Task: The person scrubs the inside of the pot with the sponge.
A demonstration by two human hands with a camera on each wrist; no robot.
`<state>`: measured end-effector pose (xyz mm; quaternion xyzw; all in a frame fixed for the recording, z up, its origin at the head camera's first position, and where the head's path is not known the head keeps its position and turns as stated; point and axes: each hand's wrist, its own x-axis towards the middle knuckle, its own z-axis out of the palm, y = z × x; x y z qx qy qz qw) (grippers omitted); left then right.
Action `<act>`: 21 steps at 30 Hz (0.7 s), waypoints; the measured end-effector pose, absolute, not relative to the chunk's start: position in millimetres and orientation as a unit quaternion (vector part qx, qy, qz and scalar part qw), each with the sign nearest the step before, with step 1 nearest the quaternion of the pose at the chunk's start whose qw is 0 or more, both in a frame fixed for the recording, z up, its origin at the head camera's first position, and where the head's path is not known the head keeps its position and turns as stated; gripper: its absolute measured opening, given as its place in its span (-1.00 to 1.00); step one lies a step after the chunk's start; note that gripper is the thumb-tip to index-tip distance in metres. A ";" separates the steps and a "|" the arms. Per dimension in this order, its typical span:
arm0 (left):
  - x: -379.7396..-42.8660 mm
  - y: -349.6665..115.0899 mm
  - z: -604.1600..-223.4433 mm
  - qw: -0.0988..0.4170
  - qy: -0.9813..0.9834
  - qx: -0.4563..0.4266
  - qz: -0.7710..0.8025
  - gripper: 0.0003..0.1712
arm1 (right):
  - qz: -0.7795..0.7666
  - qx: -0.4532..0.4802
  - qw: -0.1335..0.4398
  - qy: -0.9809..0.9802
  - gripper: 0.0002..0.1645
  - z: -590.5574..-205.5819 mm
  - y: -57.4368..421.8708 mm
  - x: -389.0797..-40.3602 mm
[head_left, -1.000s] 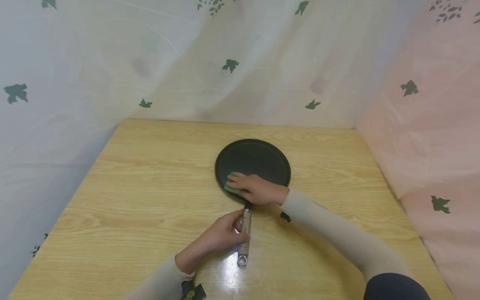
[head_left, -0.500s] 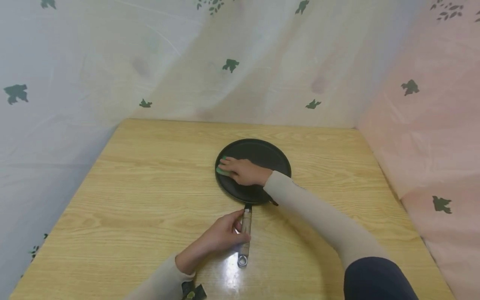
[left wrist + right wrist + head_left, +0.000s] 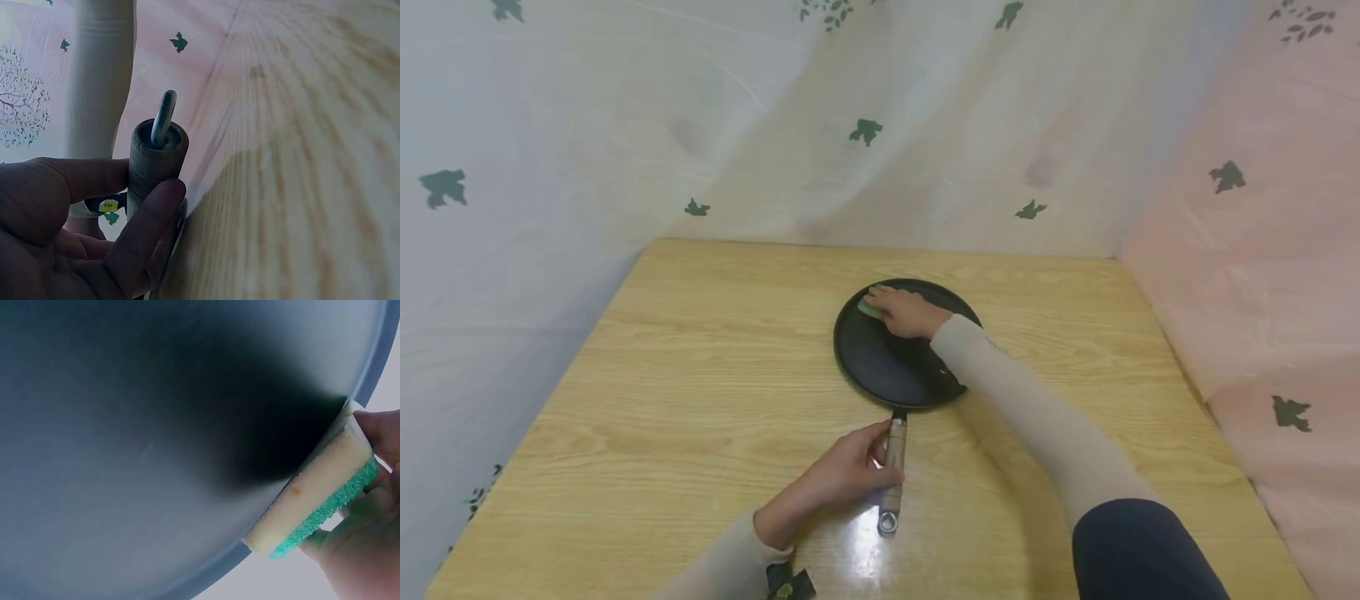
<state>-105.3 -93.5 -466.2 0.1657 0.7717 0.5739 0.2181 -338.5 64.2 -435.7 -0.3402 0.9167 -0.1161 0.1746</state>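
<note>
Left hand (image 3: 850, 471) on handle (image 3: 894, 452), right hand (image 3: 912, 314) on sponge (image 3: 312, 494)

From my end: sponge sits on the pan (image 3: 887, 367), near the far-left part of the rim in the head view, cream layer toward the pan, green layer toward the palm. Right hand grips it; some fingers hidden. Left hand pinches the handle between thumb and fingers, metal loop (image 3: 164, 119) at its end uncovered. Pan lies flat around mid-table, handle pointing back at the person.

Step in hand, I'd call it: wiping the pan's surface. To do it well, I'd want the cream face flat, pressure even, and the stroke following the curve; so close to the rim, the sponge could ride over the edge. Left grip should stay firm, since pushing on the far side may swing the pan.

Right sleeve (image 3: 1037, 417) crosses the pan's right edge; might snag. Wood-grain table (image 3: 700, 358) around, patterned cloth (image 3: 775, 167) behind.
</note>
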 end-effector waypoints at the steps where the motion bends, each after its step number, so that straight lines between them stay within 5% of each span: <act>1: -105.3 -93.2 -466.0 0.216 0.774 0.167 0.571 -0.09 | -0.118 -0.336 0.175 0.918 -0.35 -434.8 68.1 -340.0; 21: -103.0 -94.0 -463.2 0.227 0.772 0.153 0.573 -0.05 | -0.089 -0.298 0.201 0.929 -0.37 -409.7 158.1 -316.8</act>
